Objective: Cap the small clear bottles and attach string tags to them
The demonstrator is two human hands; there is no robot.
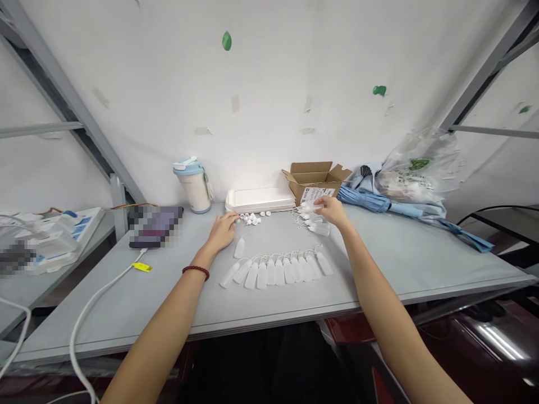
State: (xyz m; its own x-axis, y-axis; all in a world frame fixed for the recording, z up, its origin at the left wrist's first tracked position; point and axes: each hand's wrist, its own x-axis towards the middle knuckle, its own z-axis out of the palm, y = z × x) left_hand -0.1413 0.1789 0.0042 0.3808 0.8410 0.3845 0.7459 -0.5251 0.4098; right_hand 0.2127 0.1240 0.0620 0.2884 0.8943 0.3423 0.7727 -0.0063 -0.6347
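My left hand, with a dark red bead bracelet at the wrist, is beside a small heap of white caps. Its fingertips are drawn together at the heap's left edge; whether a cap is between them is too small to tell. In front of the cardboard box, my right hand pinches a translucent small plastic bottle at a loose pile of such bottles. Closer to me lies a row of several similar bottles with thin looped strings or tubes. One single bottle lies above the row's left end.
An open cardboard box and a flat white stack stand against the wall. To the left are a cup, a phone and a white cable. A folded blue umbrella and plastic bag lie right.
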